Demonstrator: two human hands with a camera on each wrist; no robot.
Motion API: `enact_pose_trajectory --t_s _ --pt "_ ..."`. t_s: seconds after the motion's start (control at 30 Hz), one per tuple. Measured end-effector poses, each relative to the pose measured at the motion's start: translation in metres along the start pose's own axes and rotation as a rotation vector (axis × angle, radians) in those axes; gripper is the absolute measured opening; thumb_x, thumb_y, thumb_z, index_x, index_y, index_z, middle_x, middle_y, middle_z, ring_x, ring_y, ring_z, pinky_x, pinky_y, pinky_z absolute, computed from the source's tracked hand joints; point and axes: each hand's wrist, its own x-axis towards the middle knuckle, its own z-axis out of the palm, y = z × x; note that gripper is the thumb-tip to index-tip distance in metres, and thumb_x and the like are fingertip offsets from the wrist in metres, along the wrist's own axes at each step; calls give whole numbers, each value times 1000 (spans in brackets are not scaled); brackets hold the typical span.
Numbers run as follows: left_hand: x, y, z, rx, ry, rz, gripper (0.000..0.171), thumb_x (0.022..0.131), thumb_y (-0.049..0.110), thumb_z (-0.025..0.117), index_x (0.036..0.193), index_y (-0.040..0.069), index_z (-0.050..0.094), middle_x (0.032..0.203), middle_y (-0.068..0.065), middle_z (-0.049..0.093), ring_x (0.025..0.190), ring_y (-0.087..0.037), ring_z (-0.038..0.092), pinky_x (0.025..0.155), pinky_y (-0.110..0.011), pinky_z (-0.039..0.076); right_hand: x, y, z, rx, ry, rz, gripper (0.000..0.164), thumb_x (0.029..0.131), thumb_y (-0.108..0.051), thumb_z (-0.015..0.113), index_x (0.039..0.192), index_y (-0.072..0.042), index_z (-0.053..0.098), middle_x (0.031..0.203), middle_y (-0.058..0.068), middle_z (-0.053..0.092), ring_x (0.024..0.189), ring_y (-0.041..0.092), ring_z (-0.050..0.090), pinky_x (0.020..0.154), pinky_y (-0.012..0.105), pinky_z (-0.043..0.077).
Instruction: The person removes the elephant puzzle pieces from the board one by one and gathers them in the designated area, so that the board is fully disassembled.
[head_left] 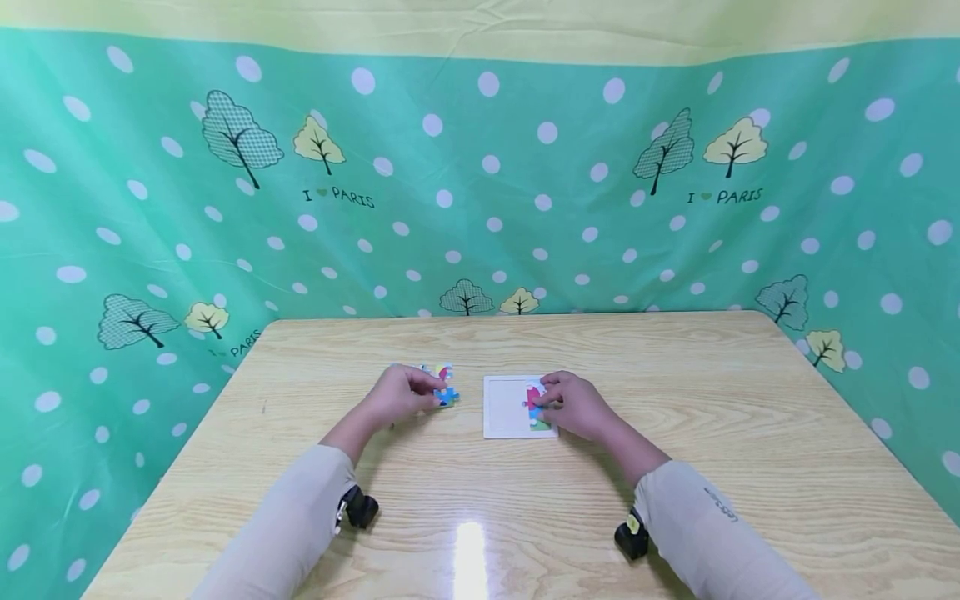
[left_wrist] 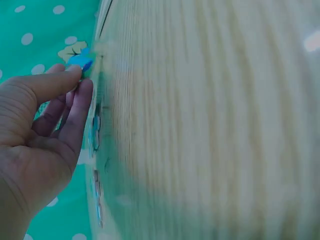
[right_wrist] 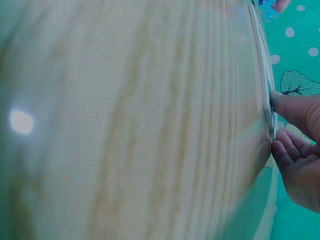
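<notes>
My left hand [head_left: 403, 394] pinches a blue jigsaw piece [head_left: 447, 397] between thumb and fingertips. The same blue piece [left_wrist: 81, 61] shows at the fingertips in the left wrist view. Just left of centre, more jigsaw pieces [head_left: 443, 369] lie behind that hand, partly hidden by it. A white puzzle tray [head_left: 504, 408] lies on the table, with colourful joined pieces [head_left: 536, 423] along its right side. My right hand [head_left: 579, 404] holds the tray's right side, thumb over its face. In the right wrist view, the other fingers [right_wrist: 282, 150] curl at the tray's edge.
The light wood table [head_left: 480, 492] reflects a bright lamp spot near its front. A green dotted cloth [head_left: 480, 167] with printed trees hangs behind and at the sides. Black wrist cameras [head_left: 362, 507] sit at both sleeves.
</notes>
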Motion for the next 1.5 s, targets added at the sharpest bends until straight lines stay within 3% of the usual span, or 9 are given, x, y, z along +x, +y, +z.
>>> enact_pose_trajectory --t_s 0.33,0.67,1.07,1.5 --pt "10 -1 0 192 17 58 18 80 3 78 97 9 78 87 1 69 75 -14 56 65 -27 49 1 0 0 0 -6 6 20 84 -7 76 104 -6 76 136 12 53 131 36 43 106 47 38" --pt "13 1 2 270 22 44 18 82 5 77 99 8 78 83 2 68 75 -12 58 67 -27 50 2 -1 1 12 -4 3 19 85 -7 75 104 -6 76 137 12 52 132 37 42 108 48 36" --pt "14 0 2 280 29 36 21 81 6 77 103 6 77 83 0 67 77 -14 57 68 -29 50 1 -1 -1 14 -11 14 20 85 -7 75 105 -6 76 137 12 52 132 36 41 108 48 35" --pt "5 1 0 105 41 15 27 84 8 76 110 6 73 99 -5 68 91 -19 60 78 -33 53 1 -1 -3 9 -13 9 19 85 -9 76 104 -6 76 137 12 52 132 37 42 107 48 37"
